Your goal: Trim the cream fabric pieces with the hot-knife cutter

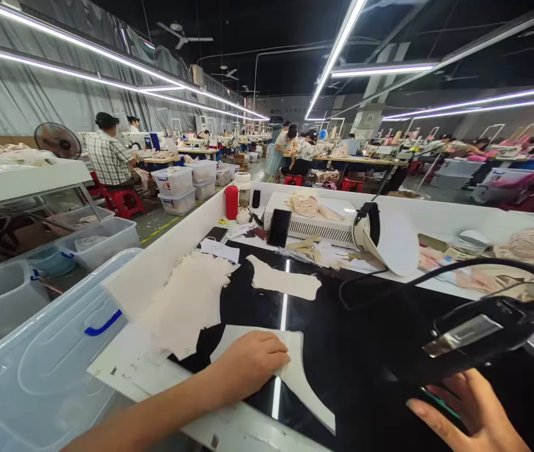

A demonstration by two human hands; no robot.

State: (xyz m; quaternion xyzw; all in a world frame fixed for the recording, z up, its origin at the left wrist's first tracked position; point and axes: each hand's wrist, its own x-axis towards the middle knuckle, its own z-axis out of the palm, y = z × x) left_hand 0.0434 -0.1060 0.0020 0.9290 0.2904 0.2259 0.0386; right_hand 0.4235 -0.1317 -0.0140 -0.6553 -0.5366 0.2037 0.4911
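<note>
We cannot make out our right fingertips, because the black tool blurs across them, and the bottom edge cuts off part of our right hand. Its thumb stands wide from the fingers, just below the tool, and a thin green edge shows beside them; whether they touch the tool we cannot tell. Our left hand lies with fingers bent on the white piece, covering its middle; we cannot tell whether they pinch it or only press. That piece lies on the glossy black surface, near the table's front edge, its narrow end towards our right. Beyond it lie a smaller pale piece and, to the left, a pale pile reaching over the white rim. Further back are an upright phone, a red bottle and a white box with cloth on top. Around us, strip lights hang over rows of sewing tables, and a person in a checked shirt sits on a red stool.
</note>
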